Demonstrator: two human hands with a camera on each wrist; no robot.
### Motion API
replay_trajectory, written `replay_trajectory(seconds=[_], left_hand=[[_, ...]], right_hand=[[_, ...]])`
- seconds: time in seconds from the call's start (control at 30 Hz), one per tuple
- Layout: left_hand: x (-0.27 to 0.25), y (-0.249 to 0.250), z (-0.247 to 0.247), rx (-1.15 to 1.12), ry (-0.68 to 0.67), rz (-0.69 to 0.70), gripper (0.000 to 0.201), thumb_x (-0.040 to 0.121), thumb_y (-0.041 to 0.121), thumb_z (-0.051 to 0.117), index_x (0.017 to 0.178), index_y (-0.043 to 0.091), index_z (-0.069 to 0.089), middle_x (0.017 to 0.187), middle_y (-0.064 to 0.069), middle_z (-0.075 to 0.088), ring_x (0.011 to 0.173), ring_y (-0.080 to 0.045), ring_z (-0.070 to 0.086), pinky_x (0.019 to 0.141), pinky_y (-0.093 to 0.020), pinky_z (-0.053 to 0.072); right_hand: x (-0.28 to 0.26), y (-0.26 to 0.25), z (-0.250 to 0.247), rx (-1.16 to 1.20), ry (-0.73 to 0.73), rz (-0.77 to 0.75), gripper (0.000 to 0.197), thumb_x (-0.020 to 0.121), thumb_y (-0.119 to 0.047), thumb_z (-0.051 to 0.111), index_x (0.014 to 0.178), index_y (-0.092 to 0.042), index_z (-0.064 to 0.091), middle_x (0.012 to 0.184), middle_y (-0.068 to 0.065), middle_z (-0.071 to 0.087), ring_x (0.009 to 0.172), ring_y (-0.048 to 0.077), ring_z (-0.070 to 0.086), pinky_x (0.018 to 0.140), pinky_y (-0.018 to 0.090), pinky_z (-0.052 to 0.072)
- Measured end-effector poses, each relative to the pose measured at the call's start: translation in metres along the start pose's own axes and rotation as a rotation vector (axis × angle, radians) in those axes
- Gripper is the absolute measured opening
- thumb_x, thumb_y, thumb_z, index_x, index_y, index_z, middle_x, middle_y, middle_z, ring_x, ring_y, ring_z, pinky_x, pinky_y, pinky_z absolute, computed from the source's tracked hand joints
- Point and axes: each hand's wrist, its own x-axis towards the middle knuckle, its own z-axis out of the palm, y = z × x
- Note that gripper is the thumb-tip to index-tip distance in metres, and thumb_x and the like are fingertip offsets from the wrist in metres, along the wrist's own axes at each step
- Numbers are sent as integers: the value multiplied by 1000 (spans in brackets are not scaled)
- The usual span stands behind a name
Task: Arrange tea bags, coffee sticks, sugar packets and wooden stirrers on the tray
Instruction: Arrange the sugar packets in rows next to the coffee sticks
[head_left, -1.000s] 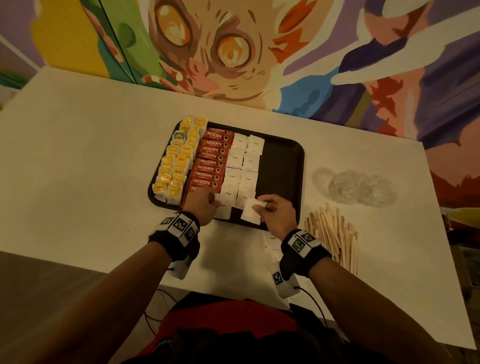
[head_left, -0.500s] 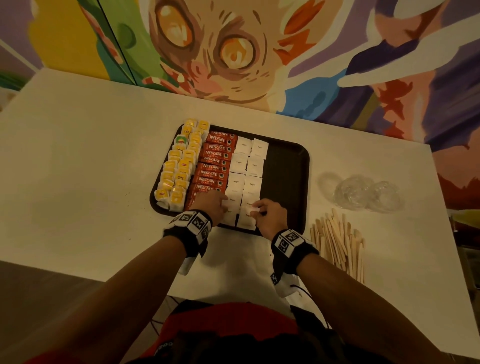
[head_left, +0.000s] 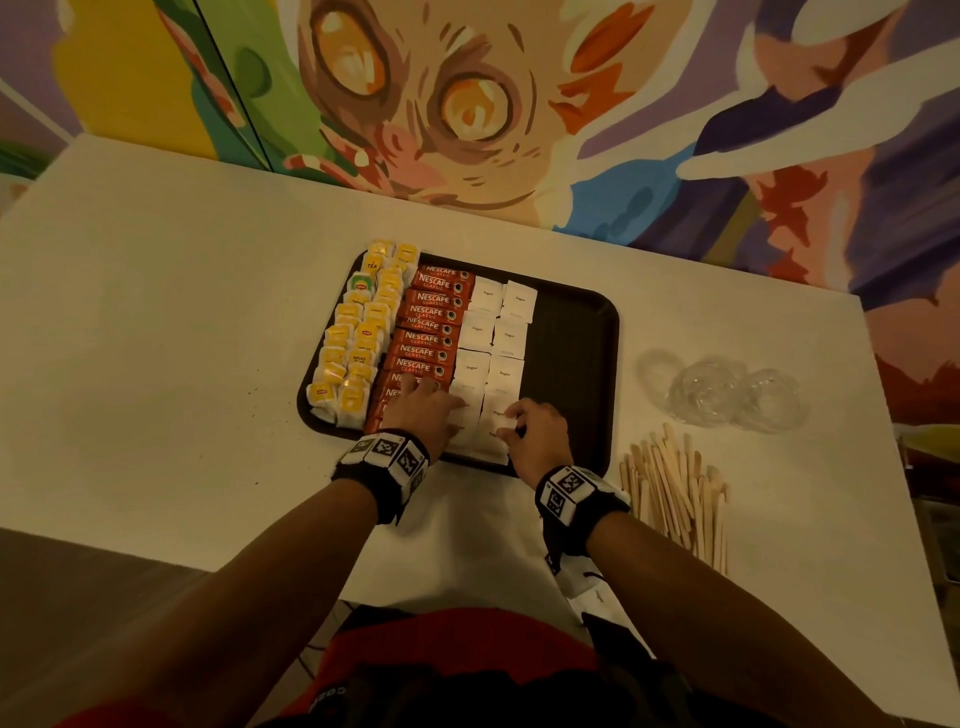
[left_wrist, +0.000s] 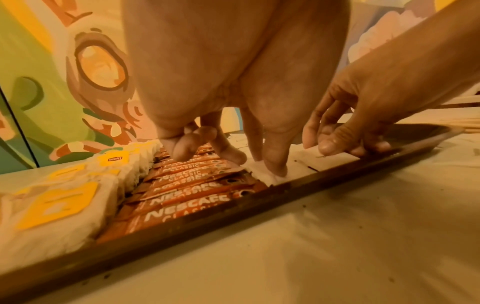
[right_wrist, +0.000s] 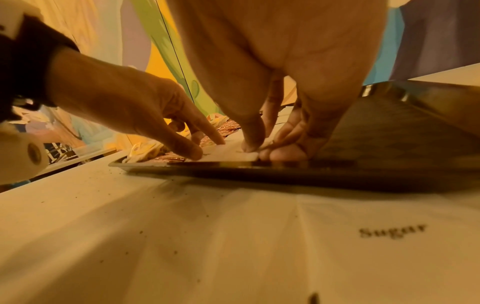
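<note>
Both grips are set down at the near edge of the dark tray (head_left: 576, 332). With the left hand (head_left: 423, 410), straight spread fingers are pressed onto the nearest packets: the thumb (left_wrist: 275, 164) onto a white sugar packet, the other fingertips onto the red coffee sticks (head_left: 431, 322). With the right hand (head_left: 535, 431), the nearest sugar packet (head_left: 501, 423) of the right column is pinched between thumb and curled fingers, flat on the tray; how far it is lifted, if at all, cannot be told from the low wrist view. On the tray, yellow-tagged tea bags (head_left: 358, 338) are laid in two columns at the left, the coffee sticks beside them, and the sugar packets (head_left: 491, 332) in two columns next to those. Wooden stirrers (head_left: 675, 488) are heaped on the white counter (head_left: 156, 364) right of the tray, with crumpled clear plastic (head_left: 727, 392) beyond them. One more sugar packet (right_wrist: 389, 234) lies on the counter under the right wrist.
</note>
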Motion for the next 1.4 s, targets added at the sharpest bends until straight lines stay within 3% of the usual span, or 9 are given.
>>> replay_trajectory(seconds=[0.13,0.33,0.53,0.67,0.77,0.87,1.03,1.27,1.4], left_hand=[[-2,-1,5,-13,49,9,46,93,34,58,138,34,47,143,-4,38,137,-32,21,112,-48,28],[-4,-2,9,-46,66,11,45,94,35,56,138,33,47,142,-3,39,136,-31,23,112,-46,28],[-6,-3,9,-74,70,16,44,95,35,54,138,31,45,144,-3,39,135,-30,24,111,-45,29],[-10,-3,8,-82,113,22,44,96,36,51,139,29,44,143,-3,40,134,-29,26,109,-43,31],[-14,1,6,-108,153,43,42,97,34,50,138,27,45,141,-3,43,133,-28,28,110,-41,29],[-17,7,5,-132,158,113,40,97,32,49,136,27,48,139,-1,49,132,-25,33,111,-39,27],[-29,30,8,-114,115,251,41,97,32,48,137,28,46,140,-1,50,134,-25,34,114,-41,26],[-58,78,17,-92,-62,414,42,97,35,47,139,29,45,139,2,49,132,-21,34,108,-40,35],[-70,100,29,-8,-184,439,40,97,37,48,136,27,48,140,1,47,132,-21,36,108,-41,34]], right_hand=[[-1,0,-1,9,-7,-2,29,92,-20,66,119,-15,58,122,8,52,100,11,42,84,21,38],[-1,1,-1,-2,-22,-15,28,93,-21,66,120,-14,61,126,9,50,114,21,51,88,21,38],[-3,2,-3,32,-9,-18,27,92,-19,67,117,-15,61,124,8,50,112,22,54,90,24,42],[-9,7,-8,58,20,-29,27,91,-20,68,117,-15,61,121,6,51,110,19,54,87,20,39],[-16,12,-13,105,27,-43,25,90,-22,69,114,-17,63,115,4,55,104,16,57,91,25,49],[-23,19,-23,114,17,-62,20,90,-24,69,109,-20,65,107,1,58,93,12,58,81,21,49],[-44,44,-48,131,41,-75,9,93,-18,65,102,-21,66,96,-6,63,81,-1,56,67,8,39],[-78,92,-71,39,27,-69,10,90,-16,65,96,-24,67,93,-6,62,81,6,56,74,21,45],[-96,112,-75,-129,-36,-25,22,88,-26,70,109,-25,65,103,-6,56,94,13,58,78,22,43]])
